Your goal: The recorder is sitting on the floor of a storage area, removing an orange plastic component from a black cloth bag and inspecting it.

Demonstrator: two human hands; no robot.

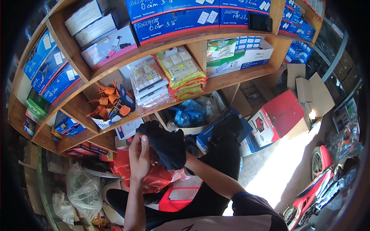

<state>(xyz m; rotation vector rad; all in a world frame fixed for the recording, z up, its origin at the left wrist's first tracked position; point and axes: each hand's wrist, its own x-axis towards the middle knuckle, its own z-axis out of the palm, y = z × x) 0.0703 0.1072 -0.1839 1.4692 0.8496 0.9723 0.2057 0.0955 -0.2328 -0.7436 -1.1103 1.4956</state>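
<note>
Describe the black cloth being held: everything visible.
The black cloth looks soft and matte, like fabric, with no pattern I can make out. It is creased and bunched, narrower at its upper left and fuller toward the lower right. It is held up, overlapping the red plastic bag in the view. The left hand grips its left side, thumb up. The right forearm meets its lower right edge; the cloth hides most of that hand. Exact item unclear.

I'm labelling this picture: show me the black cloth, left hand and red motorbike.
Black cloth (166,149), head view: middle of its fabric.
Left hand (139,157), head view: below the thumb.
Red motorbike (320,186), head view: red bodywork.
</note>
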